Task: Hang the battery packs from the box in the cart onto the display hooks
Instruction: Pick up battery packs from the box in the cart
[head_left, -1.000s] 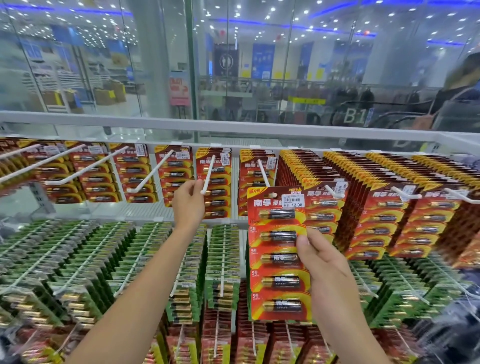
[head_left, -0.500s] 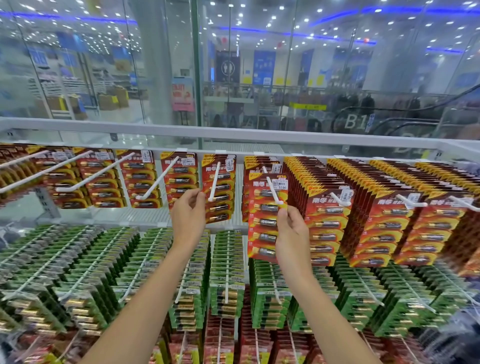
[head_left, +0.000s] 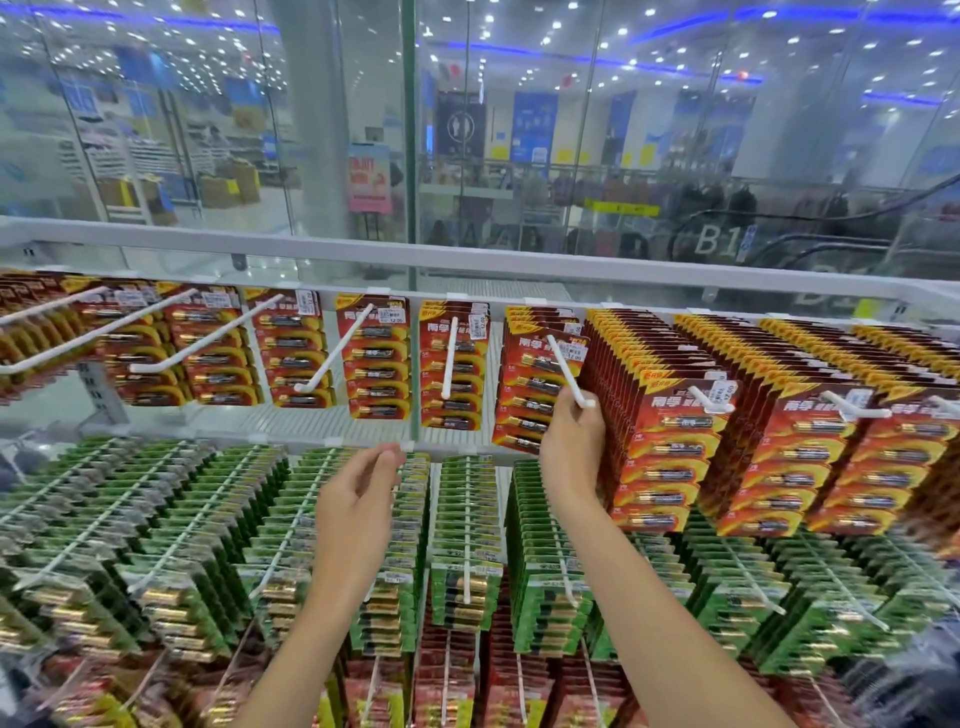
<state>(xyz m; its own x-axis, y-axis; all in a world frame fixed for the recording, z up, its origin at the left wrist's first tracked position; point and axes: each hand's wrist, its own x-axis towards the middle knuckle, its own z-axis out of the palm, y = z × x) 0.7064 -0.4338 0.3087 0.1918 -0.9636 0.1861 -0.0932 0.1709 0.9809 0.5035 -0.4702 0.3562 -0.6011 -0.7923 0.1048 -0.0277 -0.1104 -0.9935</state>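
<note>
A red battery pack (head_left: 537, 382) hangs on a white display hook (head_left: 566, 371) in the top row, pushed a little way back from the hook's tip. My right hand (head_left: 571, 449) is at the pack's lower right corner, just under the hook tip, with thumb and fingers pinching its edge. My left hand (head_left: 358, 501) hovers lower, in front of the green packs, fingers loosely curled and holding nothing. The box and the cart are out of view.
Long white hooks (head_left: 449, 358) to the left carry only a few red packs at the back. Hooks to the right are packed full with red packs (head_left: 670, 441). Rows of green packs (head_left: 467, 540) fill the level below. A glass wall (head_left: 467, 156) stands behind the rack.
The right hand has slid the red pack back along the hook. The left hand has let go of the neighbouring hook and dropped down toward the green packs.
</note>
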